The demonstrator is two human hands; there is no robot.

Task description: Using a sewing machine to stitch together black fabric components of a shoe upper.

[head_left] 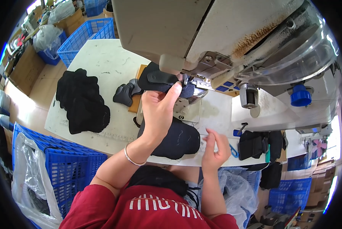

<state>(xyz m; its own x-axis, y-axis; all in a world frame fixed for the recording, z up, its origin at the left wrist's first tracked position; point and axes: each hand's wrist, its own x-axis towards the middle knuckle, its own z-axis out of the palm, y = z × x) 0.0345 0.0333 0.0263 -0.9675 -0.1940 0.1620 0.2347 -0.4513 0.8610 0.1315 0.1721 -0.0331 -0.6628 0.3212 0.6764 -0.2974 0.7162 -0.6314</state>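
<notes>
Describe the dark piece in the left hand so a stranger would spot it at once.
Find the big sewing machine overhanging the white table. By the lower end of its head, the left hand holds the dark piece. Unlike the black stack lying farther left, it carries a smooth, slightly glossy strip on top.

Left hand [157,112] pinching a black piece [161,78] under the sewing machine [159,34]! Right hand [216,152], loosely curled, hovers by the table's [117,116] near edge; black pads [81,103] heap toward the left edge, a dark pad [176,139] at the near one.
</notes>
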